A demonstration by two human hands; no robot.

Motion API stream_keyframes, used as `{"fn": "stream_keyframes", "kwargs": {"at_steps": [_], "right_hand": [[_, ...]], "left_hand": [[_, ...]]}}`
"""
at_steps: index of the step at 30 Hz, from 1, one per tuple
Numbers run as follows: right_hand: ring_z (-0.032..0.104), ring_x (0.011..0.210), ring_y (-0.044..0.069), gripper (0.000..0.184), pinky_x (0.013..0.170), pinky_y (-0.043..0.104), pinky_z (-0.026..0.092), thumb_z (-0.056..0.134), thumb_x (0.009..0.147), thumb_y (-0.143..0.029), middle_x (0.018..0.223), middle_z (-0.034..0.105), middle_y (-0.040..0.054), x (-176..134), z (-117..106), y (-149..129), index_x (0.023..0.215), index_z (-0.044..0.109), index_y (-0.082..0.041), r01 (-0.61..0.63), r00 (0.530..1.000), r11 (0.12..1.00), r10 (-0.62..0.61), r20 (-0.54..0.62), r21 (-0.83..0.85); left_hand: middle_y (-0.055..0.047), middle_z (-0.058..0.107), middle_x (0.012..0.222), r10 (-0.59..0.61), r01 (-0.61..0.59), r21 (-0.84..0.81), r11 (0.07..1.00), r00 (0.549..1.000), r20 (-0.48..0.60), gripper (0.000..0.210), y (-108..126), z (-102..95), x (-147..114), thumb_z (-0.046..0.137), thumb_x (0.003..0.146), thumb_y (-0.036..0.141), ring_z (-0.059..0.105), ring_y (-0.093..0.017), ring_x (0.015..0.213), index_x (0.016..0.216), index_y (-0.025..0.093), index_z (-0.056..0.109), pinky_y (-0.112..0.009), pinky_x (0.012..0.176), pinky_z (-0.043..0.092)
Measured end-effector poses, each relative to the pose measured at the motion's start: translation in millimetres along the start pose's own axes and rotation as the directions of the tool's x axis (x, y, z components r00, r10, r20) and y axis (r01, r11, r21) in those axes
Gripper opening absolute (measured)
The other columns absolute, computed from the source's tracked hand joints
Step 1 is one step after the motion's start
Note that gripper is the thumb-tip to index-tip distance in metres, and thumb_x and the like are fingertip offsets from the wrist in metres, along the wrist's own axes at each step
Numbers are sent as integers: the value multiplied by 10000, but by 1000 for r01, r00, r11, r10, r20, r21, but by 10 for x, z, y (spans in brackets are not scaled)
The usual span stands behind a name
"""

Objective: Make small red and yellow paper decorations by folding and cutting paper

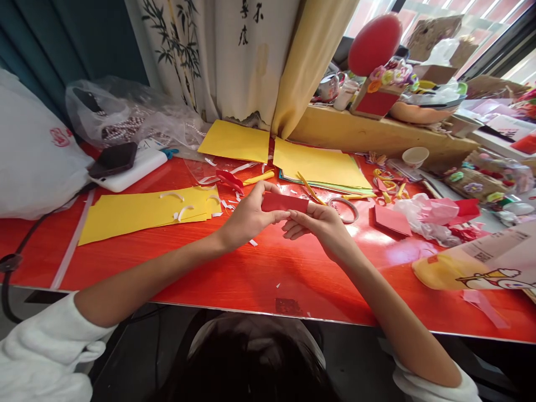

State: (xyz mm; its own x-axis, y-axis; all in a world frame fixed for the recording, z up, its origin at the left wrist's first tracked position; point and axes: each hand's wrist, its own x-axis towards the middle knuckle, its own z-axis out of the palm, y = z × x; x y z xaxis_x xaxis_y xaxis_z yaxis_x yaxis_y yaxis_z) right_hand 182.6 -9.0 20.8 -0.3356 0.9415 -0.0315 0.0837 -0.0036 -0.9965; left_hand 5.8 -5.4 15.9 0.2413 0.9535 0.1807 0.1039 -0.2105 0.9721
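Dark hair (pixel 255 365) near centre, red paper (pixel 285 202) above red table (pixel 234 273), clamped between thumb and fingers of left hand (pixel 247 215) at left end, right hand (pixel 318 223) at right, yellow sheets (pixel 138 213) left.

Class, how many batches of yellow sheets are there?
3: a pile left of the left hand, a batch by the curtain, a yellow-topped stack right of that. Some sheets may be hidden.

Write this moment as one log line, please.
left hand: holds red paper | right hand: holds same red paper | below: red table
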Motion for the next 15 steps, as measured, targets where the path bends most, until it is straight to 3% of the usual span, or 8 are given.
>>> {"fn": "stream_keyframes", "kwargs": {"at_steps": [4, 15], "right_hand": [[692, 613, 171, 329, 578, 277, 571, 657, 784, -440, 699, 696, 71, 6, -45, -3, 814, 622, -115, -19, 1000, 996, 21, 21, -88], [656, 578, 134, 298, 563, 261, 527, 532, 874, -436, 688, 656, 38, 47, -121, 51, 767, 536, -158, 89, 996, 953, -87, 19, -289]], "left_hand": [[21, 577, 795, -2, 6, 75, 997, 999, -47, 351, -28, -16, 22, 694, 720, 259, 551, -92, 643, 982, 203, 467, -247, 601, 445], [36, 590, 665, -46, 46, 45, 998, 999, -6, 350, -15, -62, 95, 683, 740, 217, 583, -106, 607, 1011, 190, 464, -258, 612, 453]]}}
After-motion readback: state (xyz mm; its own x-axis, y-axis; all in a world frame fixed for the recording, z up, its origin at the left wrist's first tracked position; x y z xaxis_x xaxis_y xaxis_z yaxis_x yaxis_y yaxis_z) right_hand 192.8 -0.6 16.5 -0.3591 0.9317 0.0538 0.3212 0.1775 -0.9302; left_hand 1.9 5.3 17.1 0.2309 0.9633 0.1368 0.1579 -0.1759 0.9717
